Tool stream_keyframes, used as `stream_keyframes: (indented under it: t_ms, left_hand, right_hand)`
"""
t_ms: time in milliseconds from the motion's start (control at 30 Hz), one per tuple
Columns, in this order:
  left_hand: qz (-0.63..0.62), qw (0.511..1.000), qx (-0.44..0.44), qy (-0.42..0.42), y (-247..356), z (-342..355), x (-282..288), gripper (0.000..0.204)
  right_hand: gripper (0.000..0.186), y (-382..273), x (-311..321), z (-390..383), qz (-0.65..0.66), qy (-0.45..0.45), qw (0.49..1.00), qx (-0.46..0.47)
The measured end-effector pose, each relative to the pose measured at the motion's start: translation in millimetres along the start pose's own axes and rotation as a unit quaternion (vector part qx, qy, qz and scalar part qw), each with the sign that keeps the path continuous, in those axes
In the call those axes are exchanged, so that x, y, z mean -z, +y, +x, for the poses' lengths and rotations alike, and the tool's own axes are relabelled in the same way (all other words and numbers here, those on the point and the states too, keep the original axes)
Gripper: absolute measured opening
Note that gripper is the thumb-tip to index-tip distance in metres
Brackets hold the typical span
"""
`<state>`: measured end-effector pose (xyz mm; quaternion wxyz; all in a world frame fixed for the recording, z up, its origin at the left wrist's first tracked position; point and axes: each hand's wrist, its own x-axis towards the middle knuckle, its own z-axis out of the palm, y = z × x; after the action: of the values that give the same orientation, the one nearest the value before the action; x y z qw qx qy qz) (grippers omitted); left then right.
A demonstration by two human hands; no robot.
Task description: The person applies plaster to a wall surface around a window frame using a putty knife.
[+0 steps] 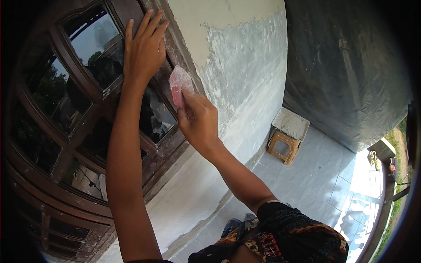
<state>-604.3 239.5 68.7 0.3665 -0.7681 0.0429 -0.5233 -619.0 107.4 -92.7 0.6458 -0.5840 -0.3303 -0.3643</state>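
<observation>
The plastered wall (245,79) stands right of the brown wooden frame (177,52). The left hand (146,52) lies on the frame, arm extended, fingers slightly spread and pointing far. The right hand (199,118), nearer and farther right, pinches the pink flat piece (179,83) between thumb and fingers at the frame's right side. The piece's long axis runs near to far; its whitened, tapered end points far.

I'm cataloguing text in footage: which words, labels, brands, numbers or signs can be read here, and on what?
Dark patterned shirt: red lettering, which I won't copy out; grey marks on the sleeve, too small to read.
Pink-and-white flat tool in the right hand: none I can make out.
Stool and tray: likewise none.
</observation>
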Motion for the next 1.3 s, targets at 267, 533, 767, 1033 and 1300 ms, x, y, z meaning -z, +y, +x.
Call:
stream_keyframes:
  t_ms: [267, 533, 767, 1033, 1300]
  left_hand:
    - [-0.001, 1.000, 0.003, -0.006, 4.4, 2.8, -3.8, 0.037]
    - [-0.012, 1.000, 0.005, -0.011, -1.5, -4.6, -0.7, 0.037]
    - [-0.017, 1.000, 0.002, -0.006, 3.9, 0.3, -1.5, 0.036]
    - [-0.011, 1.000, 0.003, -0.013, 0.9, -1.7, 1.8, 0.036]
    - [-0.006, 0.999, 0.003, -0.031, 1.8, 0.1, 4.3, 0.038]
  right_hand:
    - [0.037, 39.9, -17.6, 48.5, -0.095, 0.058, 0.994, 0.002]
    - [0.041, -0.4, 3.3, 0.1, -0.014, 0.030, 0.996, -0.084]
    - [0.015, 27.4, -26.2, 25.3, -0.094, 0.060, 0.993, -0.039]
    - [0.020, 1.6, 6.2, 20.7, -0.039, 0.075, 0.990, -0.113]
    - [0.026, 24.2, -23.7, 18.3, -0.105, 0.037, 0.993, -0.042]
